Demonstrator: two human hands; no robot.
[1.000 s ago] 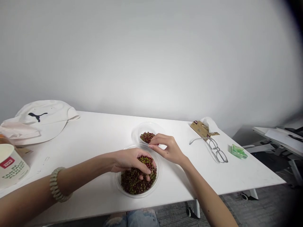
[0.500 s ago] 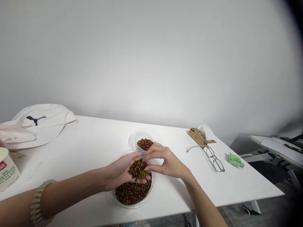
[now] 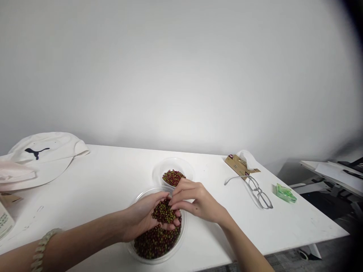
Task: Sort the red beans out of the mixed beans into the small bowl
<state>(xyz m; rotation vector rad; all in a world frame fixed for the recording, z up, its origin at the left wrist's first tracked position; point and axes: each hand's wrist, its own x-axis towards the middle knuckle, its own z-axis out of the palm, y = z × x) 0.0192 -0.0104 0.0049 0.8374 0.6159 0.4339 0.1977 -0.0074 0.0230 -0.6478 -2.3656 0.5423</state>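
Note:
My left hand (image 3: 144, 217) is cupped palm up, with a heap of small red and green beans (image 3: 163, 212) lying in it. Its fingers curl slightly around the heap. Over that palm comes my right hand (image 3: 197, 200) from the right, thumb and forefinger drawn together at the edge of the beans; whatever is between the fingertips is too small to make out. Below my left hand stands a round clear container (image 3: 183, 247), well filled with the same mixed beans. Just behind it a second clear bowl (image 3: 188, 166) holds a smaller amount of them, partly covered by my right hand.
On the white table (image 3: 113, 166), a white cap (image 3: 53, 155) lies at left beside a partly visible paper cup (image 3: 5, 221). To the right are eyeglasses (image 3: 259, 192), a brown tissue packet (image 3: 236, 164) and a green plastic packet (image 3: 286, 193). A grey wall rises behind.
The view has shifted slightly, so the cup shows less at the left edge. My right fingertips have moved a little over the beans in my left palm.

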